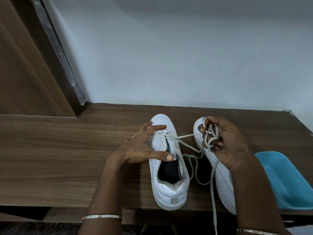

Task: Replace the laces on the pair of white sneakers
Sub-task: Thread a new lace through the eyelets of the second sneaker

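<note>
Nearest the camera: a bangle (102,216) on the left forearm, at the lower edge of view.

Wooden shelf (67,158): broad, flat, against a pale wall (186,56). It carries both shoes.

Blue plastic tub (286,180): at the right end of the shelf, just beside the right-hand shoe.

Left white sneaker (169,163): upright, heel toward the camera, toe toward the wall. Lace remains only through the forward eyelets; the rear eyelets are bare.

Right white sneaker (218,168): beside the first, tilted onto its side, partly hidden by the right hand.

Left hand (144,146): fingers spread, thumb on the collar and fingertips on the vamp, steadying the shoe.

Right hand (221,141): fingers closed around gathered coils of the off-white lace (194,167), which runs taut from the left sneaker's eyelets and trails slack between the shoes and over the shelf edge.

Assessment: the lace is light, limp and flat, likely to snag at eyelets; best drawn close to the eyelet or by its tip. The sneaker looks light with a stiff sole, so it will slide unless held by the collar. Removal appears partly complete.
</note>
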